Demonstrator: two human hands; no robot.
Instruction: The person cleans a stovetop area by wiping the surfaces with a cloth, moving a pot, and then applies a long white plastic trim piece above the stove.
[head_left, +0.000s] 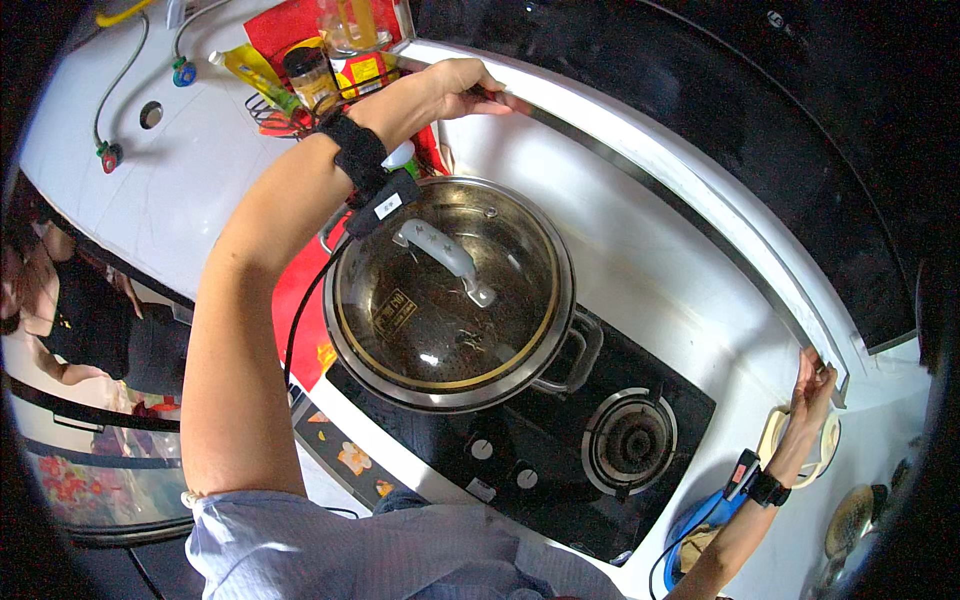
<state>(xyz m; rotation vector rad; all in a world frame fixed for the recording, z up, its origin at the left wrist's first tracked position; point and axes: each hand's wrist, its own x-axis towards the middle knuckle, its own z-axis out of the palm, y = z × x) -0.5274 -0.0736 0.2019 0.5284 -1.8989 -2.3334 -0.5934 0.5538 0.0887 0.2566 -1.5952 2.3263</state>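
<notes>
A long, narrow metal strip (637, 169) spans the picture just under the white edge beneath a glossy black panel. My left hand (469, 90) pinches it near its upper-left end, thumb and fingers on either side. At the lower-right end, the fingers of my right hand (814, 386) grip the strip. Below my left forearm sits a large steel pan (450, 405), covered by a domed glass lid (480, 360) with a grey handle (442, 251). Whether the strip is loose or fixed to the white edge, I cannot tell.
The pan stands on a black gas hob (540, 442) with a bare burner (637, 442) at right. Jars and a sauce bottle (307, 75) crowd the left corner. A blue bin (712, 517) is beneath my right arm. Part of another person (97, 315) appears at far left.
</notes>
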